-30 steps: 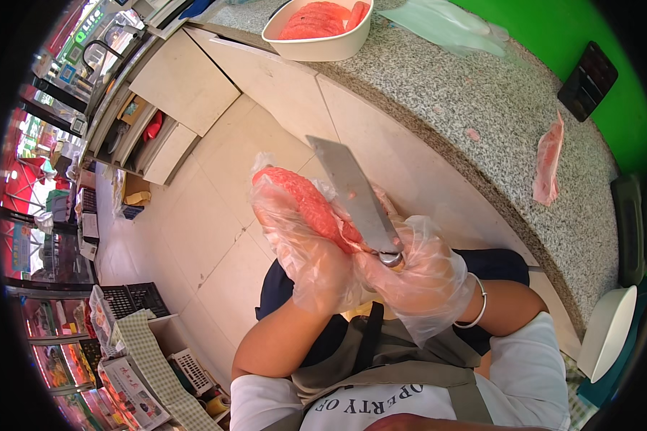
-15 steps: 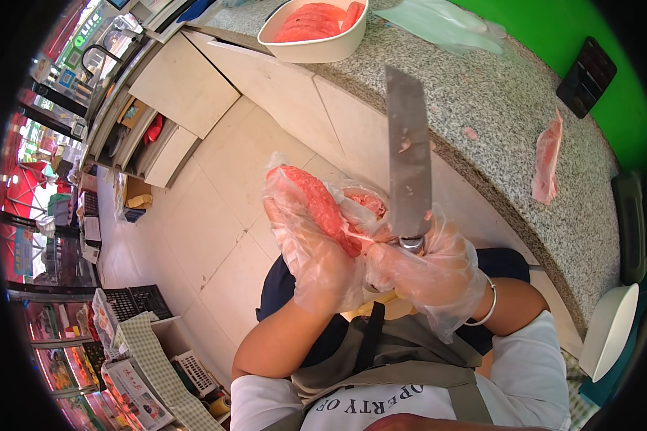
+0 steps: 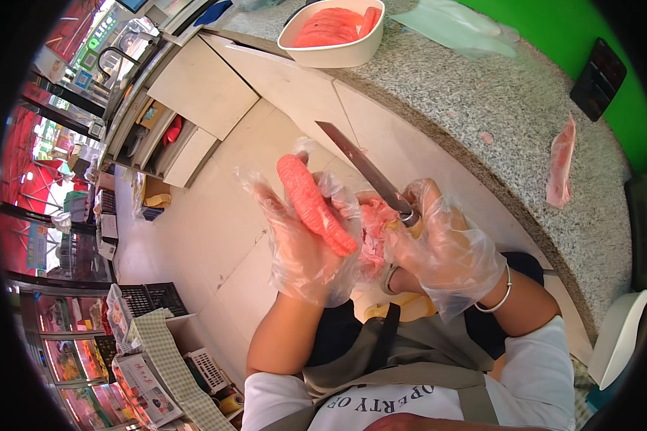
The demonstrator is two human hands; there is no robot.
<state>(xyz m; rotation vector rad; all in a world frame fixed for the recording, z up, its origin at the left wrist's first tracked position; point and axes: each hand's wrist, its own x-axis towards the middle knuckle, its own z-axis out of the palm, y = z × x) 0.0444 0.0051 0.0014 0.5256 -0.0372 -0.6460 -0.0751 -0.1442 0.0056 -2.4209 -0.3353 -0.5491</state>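
A peeled red pomelo segment lies lengthwise across the palm of my left hand, which wears a clear plastic glove; the thumb stands away from it and the fingers are behind it. My right hand, gloved too, is closed round the handle of a knife. The blade points up and to the left, just right of the segment. Between and below my hands, pink membrane scraps fill a container, its rim mostly hidden.
On the stone counter stand a white bowl of peeled segments, a pale green plastic bag, a strip of pink membrane and a black phone. An empty white bowl sits at right. Crates stand at lower left.
The knife has turned from upright and broadside to slanting left with its edge showing. My hands have moved apart, and my left hand has opened out under the pomelo segment.
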